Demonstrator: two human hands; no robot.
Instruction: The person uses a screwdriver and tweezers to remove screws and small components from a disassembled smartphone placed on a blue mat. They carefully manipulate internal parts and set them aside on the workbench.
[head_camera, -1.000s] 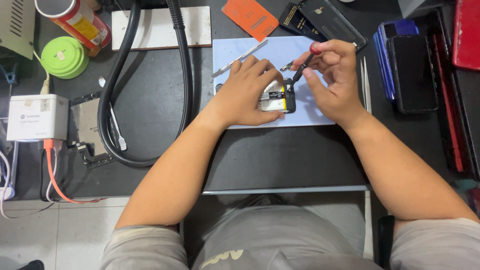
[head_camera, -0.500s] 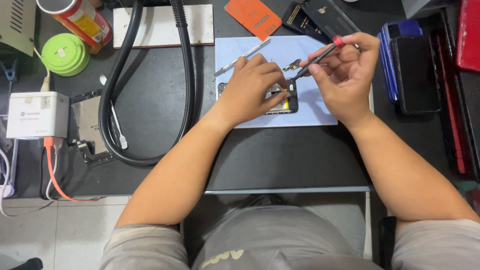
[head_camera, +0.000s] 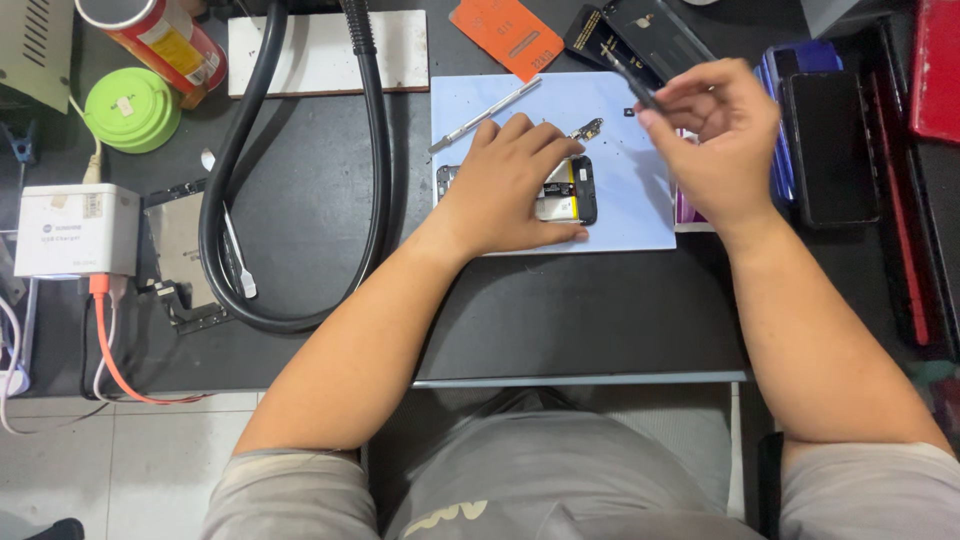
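An opened phone (head_camera: 572, 190) with its back off lies on a light blue mat (head_camera: 640, 200). My left hand (head_camera: 505, 185) rests flat on it, fingers spread over the battery side. My right hand (head_camera: 715, 135) is lifted to the right of the phone, at the mat's edge, pinching a thin dark tool (head_camera: 632, 78) that points up and left. A small loose part (head_camera: 588, 129) lies on the mat just above the phone. A metal pry tool (head_camera: 485, 115) lies at the mat's top left.
A thick black hose (head_camera: 375, 150) loops over the dark table on the left. A white charger box (head_camera: 75, 230), a green round container (head_camera: 130, 108), a red can (head_camera: 160, 35), an orange card (head_camera: 518, 36) and dark phones (head_camera: 825, 145) at the right surround the mat.
My right hand has lifted the tool off the phone and moved up and to the right. My left hand stays on the phone.
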